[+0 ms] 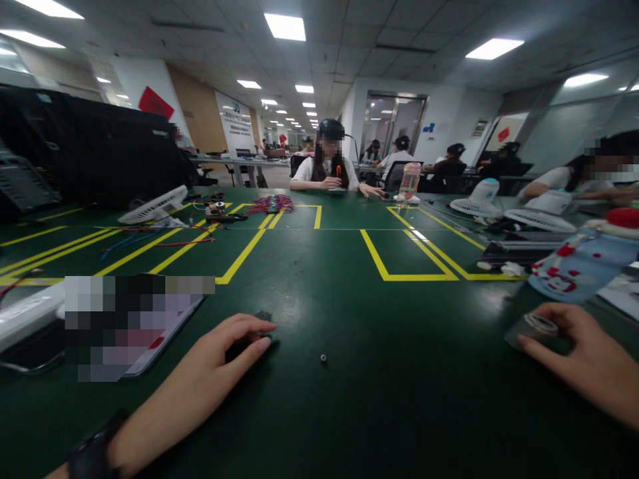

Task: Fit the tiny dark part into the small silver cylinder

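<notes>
Left hand (227,352) cupped loosely over a small dark flat part (262,317), right hand (589,362) pinching a light, rigid silvery ring piece (542,324) best gripped by the rim, tiny slippery screw (323,358) lying loose between.

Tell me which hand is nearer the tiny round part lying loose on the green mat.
Left. The left hand rests just to the left of the tiny round part, its fingers over a small dark object. The right hand is far off to its right.

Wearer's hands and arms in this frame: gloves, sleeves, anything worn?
Both hands are bare, no gloves. The left hand has a dark wristband or watch at the wrist and a bare forearm. The right hand shows no sleeve, ring or band in view.
</notes>
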Available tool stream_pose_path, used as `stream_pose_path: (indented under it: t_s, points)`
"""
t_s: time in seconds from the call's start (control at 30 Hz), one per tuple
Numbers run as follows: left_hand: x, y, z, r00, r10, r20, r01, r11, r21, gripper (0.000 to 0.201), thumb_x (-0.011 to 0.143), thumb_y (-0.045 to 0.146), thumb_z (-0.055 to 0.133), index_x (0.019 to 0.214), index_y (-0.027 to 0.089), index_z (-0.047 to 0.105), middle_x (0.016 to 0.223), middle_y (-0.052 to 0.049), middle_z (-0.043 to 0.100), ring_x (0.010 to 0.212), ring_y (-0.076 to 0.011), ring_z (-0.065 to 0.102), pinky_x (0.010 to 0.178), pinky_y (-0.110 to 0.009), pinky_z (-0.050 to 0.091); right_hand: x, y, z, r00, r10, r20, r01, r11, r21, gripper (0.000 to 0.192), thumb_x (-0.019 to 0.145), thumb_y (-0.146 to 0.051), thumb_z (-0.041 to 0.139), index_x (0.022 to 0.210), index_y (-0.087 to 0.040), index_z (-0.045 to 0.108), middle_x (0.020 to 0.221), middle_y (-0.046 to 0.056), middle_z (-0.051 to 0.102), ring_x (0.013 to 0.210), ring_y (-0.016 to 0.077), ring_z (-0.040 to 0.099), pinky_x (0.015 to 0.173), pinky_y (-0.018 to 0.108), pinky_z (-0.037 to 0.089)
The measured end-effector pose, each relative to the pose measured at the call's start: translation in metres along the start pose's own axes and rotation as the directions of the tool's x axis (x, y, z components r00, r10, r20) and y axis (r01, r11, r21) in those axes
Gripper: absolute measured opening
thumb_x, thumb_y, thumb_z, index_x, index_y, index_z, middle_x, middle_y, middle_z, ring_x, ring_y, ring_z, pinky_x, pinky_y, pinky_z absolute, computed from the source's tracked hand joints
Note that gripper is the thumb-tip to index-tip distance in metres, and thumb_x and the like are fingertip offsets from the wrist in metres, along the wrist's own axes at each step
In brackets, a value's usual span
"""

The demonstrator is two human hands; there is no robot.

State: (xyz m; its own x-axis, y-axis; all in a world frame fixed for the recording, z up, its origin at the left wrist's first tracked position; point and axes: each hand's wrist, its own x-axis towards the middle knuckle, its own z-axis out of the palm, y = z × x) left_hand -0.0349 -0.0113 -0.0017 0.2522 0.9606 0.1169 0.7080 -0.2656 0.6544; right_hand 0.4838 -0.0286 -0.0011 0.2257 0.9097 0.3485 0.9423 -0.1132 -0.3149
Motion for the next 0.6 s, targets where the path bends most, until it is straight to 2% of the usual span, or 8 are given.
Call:
stream_pose_path:
  t_s: [0.1, 0.17, 0.2, 0.27, 0.3, 0.4, 0.5, 0.6]
  points:
    - [0.000, 0.010, 0.001, 1.000, 0.002, -0.009, -0.002, 1.000, 0.005, 0.032, 0.090, 0.045, 0.051, 0.115, 0.030, 0.062, 0.117, -0.003, 0.064, 0.106, -0.0245, 0.061, 0.091, -0.037, 0.050, -0.002, -0.012, -0.002, 0.990, -0.092, -0.108, 0.072, 0.982, -0.177, 0.066, 0.068, -0.060, 0.063, 0.115, -0.019, 0.044, 0.111, 0.018, 0.056, 0.098, 0.0336, 0.059, 0.081, 0.046, 0.048]
    - [0.000, 0.016, 0.000, 1.000, -0.009, -0.005, 0.009, 1.000, 0.008, 0.031, 0.090, 0.045, 0.050, 0.114, 0.030, 0.063, 0.116, -0.003, 0.065, 0.106, -0.0245, 0.062, 0.091, -0.036, 0.050, -0.007, -0.044, 0.000, 0.933, -0.293, -0.211, 0.237, 0.938, -0.253, 0.078, 0.064, -0.061, 0.065, 0.124, -0.017, 0.042, 0.123, 0.018, 0.049, 0.115, 0.0382, 0.047, 0.094, 0.055, 0.037]
    - [0.000, 0.017, 0.000, 1.000, -0.009, -0.004, 0.009, 1.000, 0.012, 0.031, 0.090, 0.045, 0.050, 0.113, 0.029, 0.063, 0.115, -0.003, 0.065, 0.105, -0.0245, 0.062, 0.091, -0.036, 0.050, -0.010, -0.066, 0.003, 0.889, -0.412, -0.200, 0.365, 0.901, -0.233, 0.074, 0.068, -0.058, 0.064, 0.126, -0.018, 0.042, 0.127, 0.016, 0.047, 0.120, 0.0362, 0.043, 0.098, 0.055, 0.032]
    - [0.001, 0.015, 0.001, 1.000, 0.001, -0.007, -0.001, 1.000, 0.026, 0.031, 0.089, 0.046, 0.051, 0.112, 0.029, 0.064, 0.114, -0.003, 0.066, 0.104, -0.0249, 0.062, 0.090, -0.037, 0.050, -0.020, -0.118, 0.012, 0.793, -0.608, -0.052, 0.606, 0.794, -0.043, 0.053, 0.079, -0.047, 0.058, 0.125, -0.024, 0.045, 0.127, 0.008, 0.048, 0.119, 0.0257, 0.043, 0.099, 0.046, 0.034]
    - [0.001, 0.012, 0.002, 1.000, 0.009, -0.007, -0.009, 0.999, 0.035, 0.031, 0.089, 0.046, 0.051, 0.112, 0.029, 0.064, 0.114, -0.003, 0.066, 0.104, -0.0250, 0.062, 0.090, -0.037, 0.050, -0.026, -0.145, 0.019, 0.747, -0.662, 0.059, 0.657, 0.749, 0.081, 0.044, 0.084, -0.041, 0.054, 0.125, -0.028, 0.047, 0.126, 0.005, 0.049, 0.117, 0.0209, 0.045, 0.098, 0.041, 0.035]
    - [0.001, 0.001, 0.005, 0.999, 0.046, -0.015, -0.045, 0.998, 0.052, 0.032, 0.089, 0.045, 0.052, 0.112, 0.028, 0.064, 0.113, -0.005, 0.065, 0.103, -0.0255, 0.062, 0.090, -0.039, 0.050, -0.039, -0.214, 0.045, 0.645, -0.733, 0.218, 0.655, 0.676, 0.337, 0.031, 0.087, -0.039, 0.053, 0.118, -0.034, 0.054, 0.117, -0.002, 0.056, 0.106, 0.0151, 0.047, 0.090, 0.034, 0.037]
    - [0.002, -0.005, 0.007, 0.997, 0.069, -0.020, -0.067, 0.996, 0.059, 0.030, 0.089, 0.045, 0.051, 0.111, 0.028, 0.064, 0.112, -0.005, 0.065, 0.103, -0.0254, 0.061, 0.091, -0.040, 0.049, -0.043, -0.246, 0.065, 0.632, -0.740, 0.230, 0.638, 0.665, 0.387, 0.017, 0.088, -0.039, 0.052, 0.098, -0.032, 0.064, 0.100, -0.004, 0.061, 0.096, 0.0140, 0.048, 0.083, 0.033, 0.035]
    - [0.002, -0.004, 0.006, 0.998, 0.054, -0.011, -0.053, 0.997, 0.060, 0.028, 0.090, 0.043, 0.051, 0.111, 0.029, 0.063, 0.114, -0.004, 0.063, 0.104, -0.0242, 0.059, 0.094, -0.039, 0.047, -0.034, -0.235, 0.058, 0.672, -0.716, 0.190, 0.629, 0.686, 0.364, 0.018, 0.091, -0.033, 0.048, 0.090, -0.028, 0.065, 0.093, -0.003, 0.062, 0.090, 0.0130, 0.050, 0.080, 0.032, 0.036]
